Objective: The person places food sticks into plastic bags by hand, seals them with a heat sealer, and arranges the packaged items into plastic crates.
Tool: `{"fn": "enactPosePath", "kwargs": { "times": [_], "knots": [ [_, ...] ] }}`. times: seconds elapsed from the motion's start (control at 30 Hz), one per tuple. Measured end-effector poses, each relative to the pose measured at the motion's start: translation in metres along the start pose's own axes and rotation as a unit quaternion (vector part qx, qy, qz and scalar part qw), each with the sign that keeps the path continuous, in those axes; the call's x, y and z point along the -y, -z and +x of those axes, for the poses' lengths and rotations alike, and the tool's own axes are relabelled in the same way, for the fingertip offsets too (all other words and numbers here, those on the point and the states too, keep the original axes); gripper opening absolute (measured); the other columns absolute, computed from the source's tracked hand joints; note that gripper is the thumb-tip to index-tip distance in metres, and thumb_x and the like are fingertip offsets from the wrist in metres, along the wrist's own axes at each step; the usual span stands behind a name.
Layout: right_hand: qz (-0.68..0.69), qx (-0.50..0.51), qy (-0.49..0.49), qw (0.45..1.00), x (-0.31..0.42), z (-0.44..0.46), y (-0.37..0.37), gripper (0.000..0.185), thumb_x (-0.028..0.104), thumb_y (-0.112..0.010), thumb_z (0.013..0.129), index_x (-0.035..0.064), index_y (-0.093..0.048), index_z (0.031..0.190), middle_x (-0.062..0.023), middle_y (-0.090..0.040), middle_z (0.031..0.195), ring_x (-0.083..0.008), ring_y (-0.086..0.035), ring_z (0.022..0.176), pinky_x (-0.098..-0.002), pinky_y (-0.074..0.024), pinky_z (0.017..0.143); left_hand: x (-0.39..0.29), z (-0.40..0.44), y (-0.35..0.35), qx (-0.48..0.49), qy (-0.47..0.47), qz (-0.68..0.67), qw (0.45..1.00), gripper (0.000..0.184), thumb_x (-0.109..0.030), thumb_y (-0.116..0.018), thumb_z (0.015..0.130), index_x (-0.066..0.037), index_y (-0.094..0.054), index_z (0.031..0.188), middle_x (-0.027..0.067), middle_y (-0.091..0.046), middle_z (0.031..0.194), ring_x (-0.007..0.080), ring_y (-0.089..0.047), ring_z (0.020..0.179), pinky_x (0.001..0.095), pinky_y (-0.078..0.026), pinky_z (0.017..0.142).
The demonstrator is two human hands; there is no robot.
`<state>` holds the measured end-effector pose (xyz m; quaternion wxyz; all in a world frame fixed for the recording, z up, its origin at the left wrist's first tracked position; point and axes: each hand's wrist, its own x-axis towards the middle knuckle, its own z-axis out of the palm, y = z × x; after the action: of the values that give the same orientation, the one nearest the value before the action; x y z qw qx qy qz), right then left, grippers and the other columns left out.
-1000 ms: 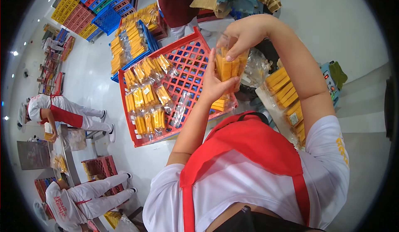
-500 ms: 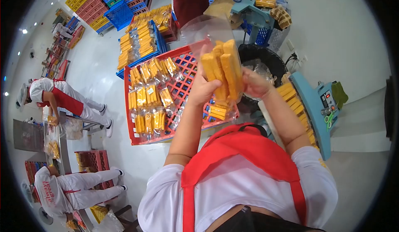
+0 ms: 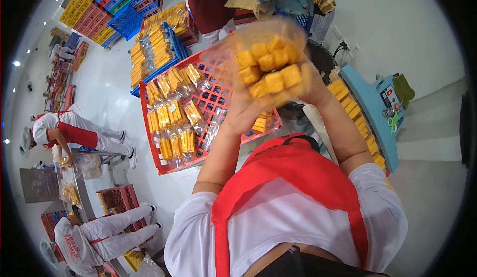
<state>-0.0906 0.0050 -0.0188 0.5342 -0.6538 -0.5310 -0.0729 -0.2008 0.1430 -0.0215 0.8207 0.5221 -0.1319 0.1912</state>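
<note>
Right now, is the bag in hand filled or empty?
Filled: yellow sticks show end-on inside the clear bag, despite blur.

Below and to the left of the red crate (image 3: 147, 109), red lettering (image 3: 71, 243) on the back of a co-worker's white shirt (image 3: 79, 257) reads "always great", the two words stacked in two lines and turned sideways in this view. Right of the crate, a blue machine (image 3: 365, 105) bears a small lit red display (image 3: 389, 92), too small for any figures to be read. Below and right of the crate, the person's right sleeve (image 3: 370, 180) shows a sliver of yellow print, too cut off to make out.
</note>
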Motion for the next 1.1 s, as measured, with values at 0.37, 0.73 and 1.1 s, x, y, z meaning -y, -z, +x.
{"fn": "enactPosePath", "kwargs": {
  "times": [0.37,0.73,1.1],
  "knots": [
    [0.337,-0.024,-0.255,0.906,-0.038,-0.019,-0.023,0.084,0.008,-0.07,0.06,0.0111,-0.025,0.131,-0.0204,-0.028,0.13,-0.0332,-0.031,0.119,-0.0363,-0.028,0.096,0.008,0.009,0.003,0.081,-0.053,0.204,0.974,0.057,-0.002,-0.061,0.068,0.0,-0.036,0.119,0.0113,-0.043,0.119,0.0206,-0.046,0.106,0.0326,-0.035,0.091],
    [0.22,0.041,-0.194,0.955,-0.01,-0.009,-0.027,0.075,0.018,-0.067,0.071,0.0051,-0.022,0.131,-0.0087,-0.042,0.123,-0.0146,-0.039,0.112,-0.0291,-0.031,0.093,0.005,0.016,0.009,-0.102,0.022,0.228,0.968,0.048,-0.005,-0.064,0.07,0.0,-0.041,0.112,0.0082,-0.05,0.108,0.0169,-0.049,0.101,0.0295,-0.037,0.087],
    [0.592,0.03,-0.252,0.765,-0.017,-0.013,-0.028,0.059,0.014,-0.047,0.084,0.0032,-0.016,0.132,-0.0073,-0.029,0.132,-0.0159,-0.029,0.121,-0.0291,-0.0248,0.098,0.007,0.033,0.024,-0.092,0.072,-0.025,0.993,0.054,-0.014,-0.049,0.083,-0.003,-0.022,0.129,0.0078,-0.041,0.121,0.0145,-0.043,0.106,0.0301,-0.035,0.089]
  ]
}}
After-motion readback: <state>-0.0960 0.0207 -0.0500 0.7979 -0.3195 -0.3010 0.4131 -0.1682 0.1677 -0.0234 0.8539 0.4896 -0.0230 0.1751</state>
